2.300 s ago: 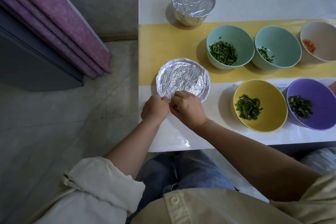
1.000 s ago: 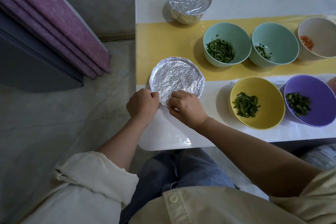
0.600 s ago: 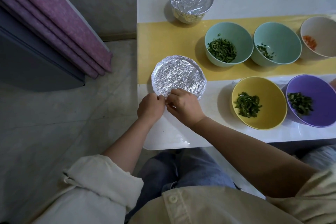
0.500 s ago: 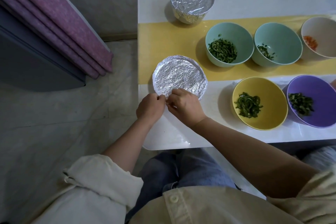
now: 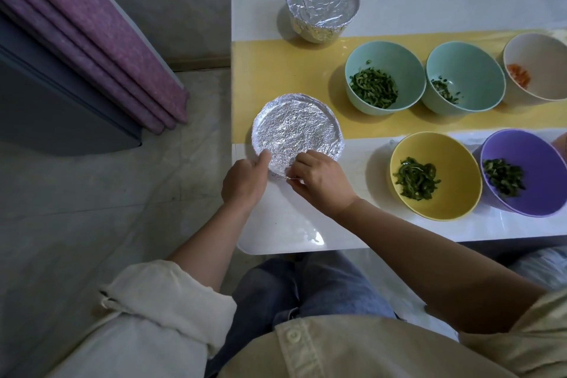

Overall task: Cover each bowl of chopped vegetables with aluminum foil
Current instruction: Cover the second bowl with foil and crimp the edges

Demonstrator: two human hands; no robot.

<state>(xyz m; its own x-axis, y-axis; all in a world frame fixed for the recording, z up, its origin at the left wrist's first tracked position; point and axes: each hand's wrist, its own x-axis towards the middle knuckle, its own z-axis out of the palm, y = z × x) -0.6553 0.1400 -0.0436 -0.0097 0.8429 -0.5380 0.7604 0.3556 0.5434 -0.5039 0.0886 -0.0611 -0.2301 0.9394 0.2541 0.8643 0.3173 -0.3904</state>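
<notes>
Left hand (image 5: 244, 182) has shifted left along the rim; right hand (image 5: 322, 182) fingers (image 5: 291, 176) pinch foil at the near edge of the foiled bowl (image 5: 296, 132), centre-left on desk (image 5: 399, 9). Left fingers curled at the rim, grip unclear.

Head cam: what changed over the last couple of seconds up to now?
Little. The left hand shifted left along the near rim of the foil-covered bowl, its thumb now up on the foil; a moment ago both hands pinched side by side. The right hand keeps crimping the near edge. The second foil-covered bowl and the open bowls have not moved on the table.
</notes>
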